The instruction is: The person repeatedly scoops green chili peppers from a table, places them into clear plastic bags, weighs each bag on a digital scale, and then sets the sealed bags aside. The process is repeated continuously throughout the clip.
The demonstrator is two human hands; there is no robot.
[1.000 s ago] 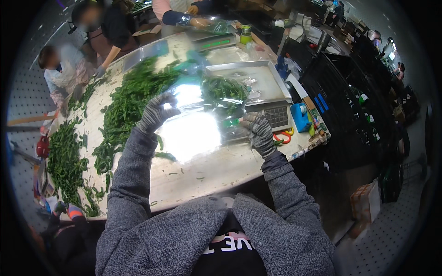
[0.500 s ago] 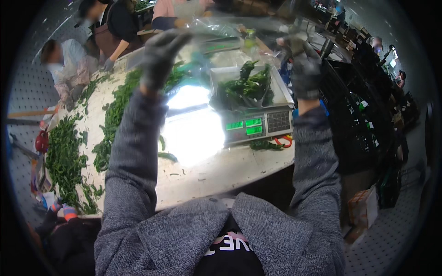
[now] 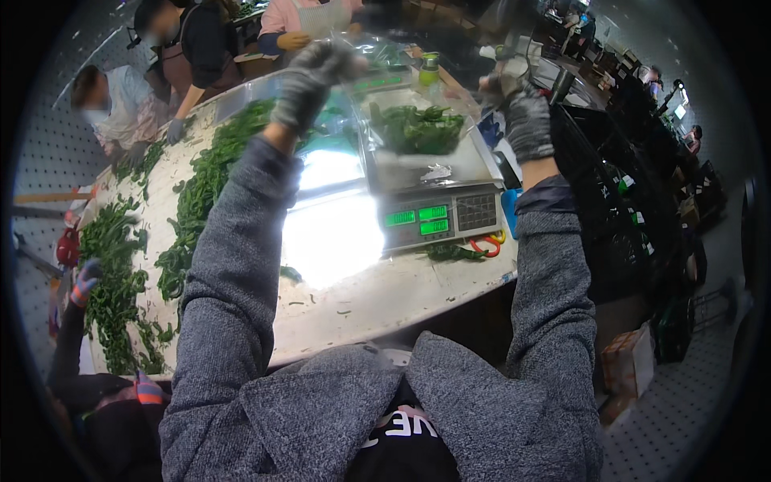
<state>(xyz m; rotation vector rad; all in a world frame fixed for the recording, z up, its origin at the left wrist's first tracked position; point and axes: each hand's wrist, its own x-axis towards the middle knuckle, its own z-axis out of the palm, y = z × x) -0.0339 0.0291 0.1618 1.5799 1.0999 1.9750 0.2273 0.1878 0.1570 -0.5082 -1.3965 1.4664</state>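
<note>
My gloved left hand (image 3: 312,87) is closed on one upper side of a clear plastic bag. At the other side my gloved right hand (image 3: 526,116) is also closed on the bag. Between them, the bag holds dark green peppers (image 3: 422,128) gathered in a band. It is over the white tray (image 3: 482,167) of a digital scale (image 3: 419,223) with lit green displays. Whether the bag's bottom touches the tray, I cannot tell. Glare hides part of the clear plastic left of the scale. Both sets of fingertips are blurred.
Long piles of green peppers (image 3: 201,193) cover the left of the white table (image 3: 353,317). Red-and-yellow scissor handles (image 3: 487,246) and a loose pepper lie before the scale. Black crates (image 3: 594,201) stand at right. Co-workers stand at the far and left sides.
The peppers have shifted from a heap into a flatter band, and the bag has moved up. The scale's displays have changed. At lower left, a co-worker's gloved hand has risen over the peppers.
</note>
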